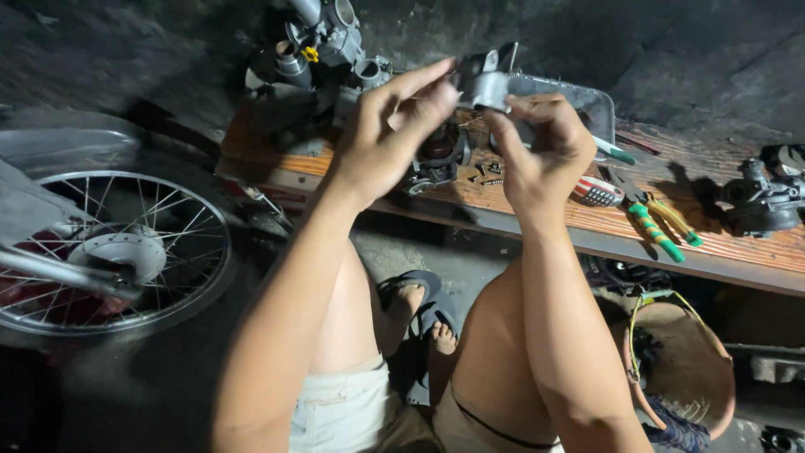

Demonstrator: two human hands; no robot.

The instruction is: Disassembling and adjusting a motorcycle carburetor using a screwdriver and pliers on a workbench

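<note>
The single head-worn camera looks steeply down from close above, past raised forearms onto a low wooden bench (520, 214).

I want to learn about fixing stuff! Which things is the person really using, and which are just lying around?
In use:
- small grey metal engine part, held up by both hands
- left hand
- right hand

Lying about:
- green-handled pliers on the wooden bench
- metal tray
- loose screws
- spoked wheel
- woven basket

Both hands, left hand (394, 134), right hand (541, 147), grip grey metal part (485, 84) above wooden bench (738, 243).
</note>
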